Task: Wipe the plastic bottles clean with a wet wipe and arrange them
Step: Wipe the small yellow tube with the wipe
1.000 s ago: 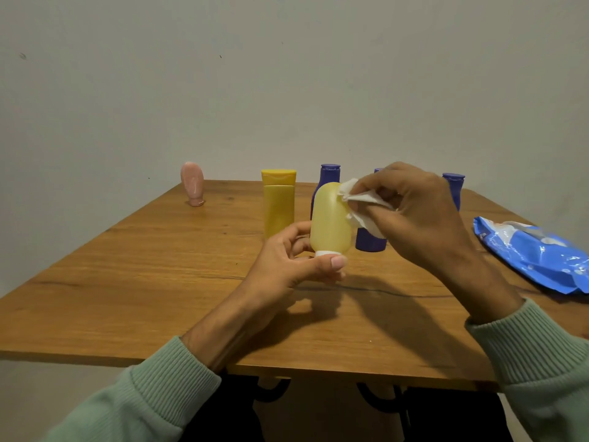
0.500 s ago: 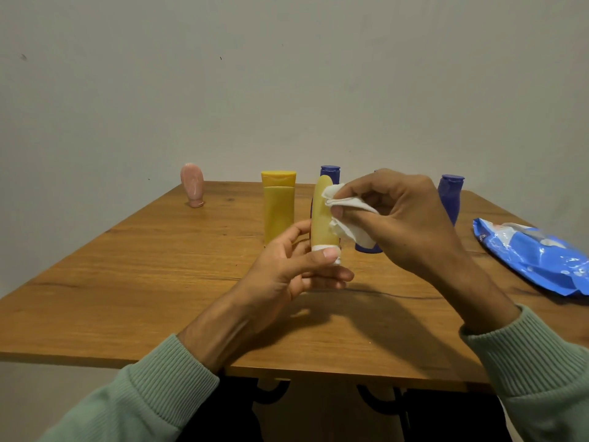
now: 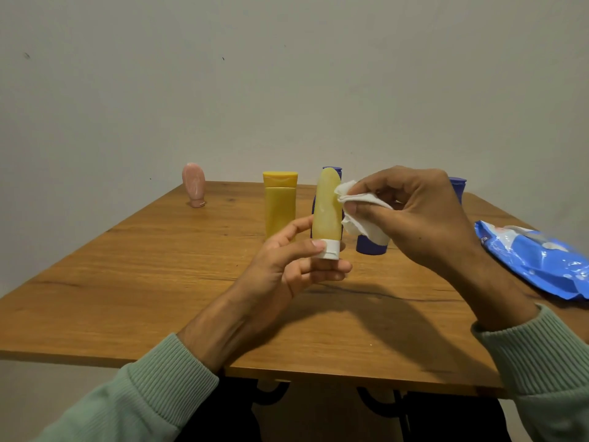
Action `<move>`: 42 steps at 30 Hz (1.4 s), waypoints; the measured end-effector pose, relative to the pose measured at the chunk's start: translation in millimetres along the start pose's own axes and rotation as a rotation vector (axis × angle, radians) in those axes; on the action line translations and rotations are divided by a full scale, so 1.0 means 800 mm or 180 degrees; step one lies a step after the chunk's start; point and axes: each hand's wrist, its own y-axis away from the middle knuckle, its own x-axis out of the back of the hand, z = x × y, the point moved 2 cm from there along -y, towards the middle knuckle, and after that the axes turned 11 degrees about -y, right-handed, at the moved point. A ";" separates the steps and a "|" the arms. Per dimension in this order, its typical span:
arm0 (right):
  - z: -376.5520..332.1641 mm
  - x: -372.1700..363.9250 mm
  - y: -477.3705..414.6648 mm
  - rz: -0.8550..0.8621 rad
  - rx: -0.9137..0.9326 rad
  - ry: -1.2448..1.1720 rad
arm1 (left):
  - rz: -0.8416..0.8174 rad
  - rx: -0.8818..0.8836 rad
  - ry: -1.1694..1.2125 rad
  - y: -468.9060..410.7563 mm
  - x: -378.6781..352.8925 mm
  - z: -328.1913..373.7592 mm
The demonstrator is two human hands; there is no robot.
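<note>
My left hand (image 3: pixel 287 266) holds a pale yellow bottle (image 3: pixel 325 208) upright above the table, thumb and fingers pinching its white cap at the bottom. My right hand (image 3: pixel 414 215) grips a crumpled white wet wipe (image 3: pixel 360 208) and presses it against the bottle's upper right side. Behind stand a yellow tube (image 3: pixel 280 205), a pink bottle (image 3: pixel 193 185) far left, and three blue bottles: one (image 3: pixel 334 170) mostly hidden behind the held bottle, one (image 3: pixel 371 245) under my right hand, one (image 3: pixel 458 188) past my knuckles.
A blue wet-wipe pack (image 3: pixel 535 256) lies at the table's right edge. The wooden table (image 3: pixel 159 266) stands against a plain wall. Black metal legs show under its front edge.
The bottle has been turned in my left hand from its broad face to its narrow edge. My right hand with the wipe has shifted along the bottle's upper part.
</note>
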 end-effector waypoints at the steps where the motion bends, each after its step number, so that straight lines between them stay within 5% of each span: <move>1: 0.001 0.000 0.000 -0.0033 -0.0025 0.0014 | -0.0051 -0.0017 0.0018 0.000 0.000 0.000; 13: 0.005 0.007 -0.002 0.0113 -0.0126 -0.0038 | -0.0053 -0.0048 0.0034 0.006 -0.001 0.005; 24: -0.008 -0.012 0.004 -0.1070 -0.0212 0.0232 | -0.0104 0.0048 -0.0221 0.004 -0.003 0.001; 37: -0.010 -0.026 0.010 -0.0506 0.0520 0.0736 | -0.0129 -0.0021 -0.0576 0.002 0.003 -0.003; 42: -0.020 -0.026 0.011 -0.1199 0.0369 0.0962 | -0.0092 0.0009 -0.0783 0.005 0.002 -0.003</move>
